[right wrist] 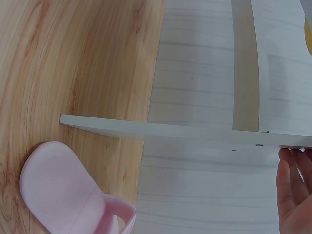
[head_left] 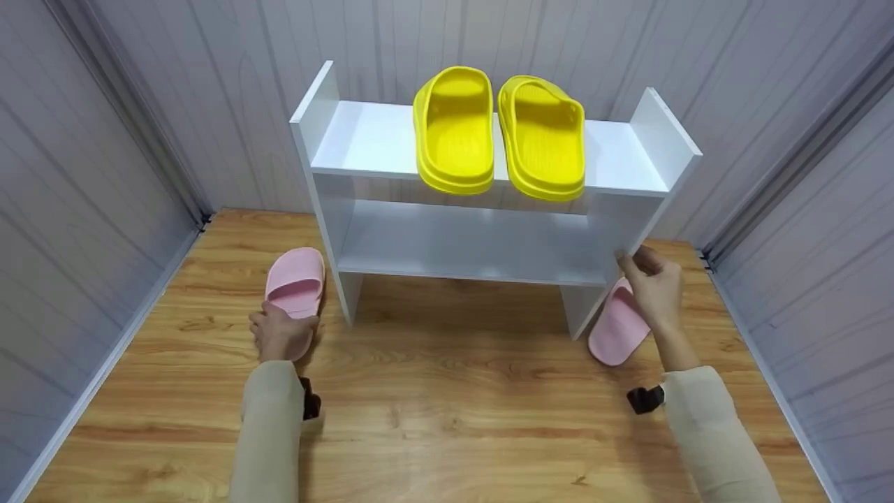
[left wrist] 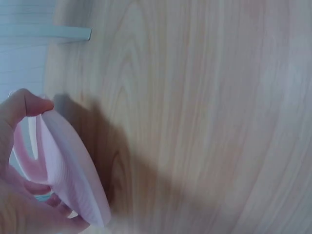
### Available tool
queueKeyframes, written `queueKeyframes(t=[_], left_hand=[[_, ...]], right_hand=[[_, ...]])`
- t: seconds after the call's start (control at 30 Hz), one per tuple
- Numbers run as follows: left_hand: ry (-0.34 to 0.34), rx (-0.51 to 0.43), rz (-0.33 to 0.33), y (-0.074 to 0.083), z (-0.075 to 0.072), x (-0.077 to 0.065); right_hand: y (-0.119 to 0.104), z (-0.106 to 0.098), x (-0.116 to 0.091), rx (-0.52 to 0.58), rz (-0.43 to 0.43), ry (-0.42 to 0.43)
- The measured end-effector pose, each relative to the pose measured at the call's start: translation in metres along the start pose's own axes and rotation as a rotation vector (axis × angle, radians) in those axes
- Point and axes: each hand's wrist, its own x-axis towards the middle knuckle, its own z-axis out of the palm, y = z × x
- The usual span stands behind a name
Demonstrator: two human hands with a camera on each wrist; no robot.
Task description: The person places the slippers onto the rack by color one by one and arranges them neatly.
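A pink slipper (head_left: 297,293) is at the left of the white shelf rack (head_left: 447,241). My left hand (head_left: 279,330) grips it from the side; in the left wrist view the slipper (left wrist: 73,168) is tilted on edge, thumb on one edge and fingers round the other side. My right hand (head_left: 655,283) is at the rack's right side panel (right wrist: 180,130), its fingertips against the outer face in the right wrist view. Below that hand another pink slipper (right wrist: 63,185) lies on the floor, partly covered by the hand in the head view.
Two yellow clogs (head_left: 457,133) stand side by side on the rack's top shelf, toes toward the wall. The rack's middle shelf (head_left: 461,241) lies beneath them. Panelled walls (head_left: 91,209) close in the wood floor (head_left: 454,419) at the back and both sides.
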Motion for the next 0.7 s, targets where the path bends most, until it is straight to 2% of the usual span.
queueKeyframes(t=[0.17, 0.37, 0.53, 0.7], left_hand=[[-0.061, 0.016, 0.078, -0.002, -0.012, 0.002], [-0.133, 0.059, 0.129, -0.007, -0.021, 0.002], [-0.192, 0.097, 0.165, -0.014, -0.028, 0.003], [-0.205, 0.164, 0.247, -0.021, -0.037, 0.002]], right_hand=[[0.015, 0.000, 0.006, 0.036, -0.005, -0.003], [0.031, 0.002, 0.010, -0.006, -0.011, 0.024], [0.024, 0.001, 0.008, 0.023, -0.007, 0.013], [0.006, 0.001, 0.003, 0.029, -0.025, 0.004]])
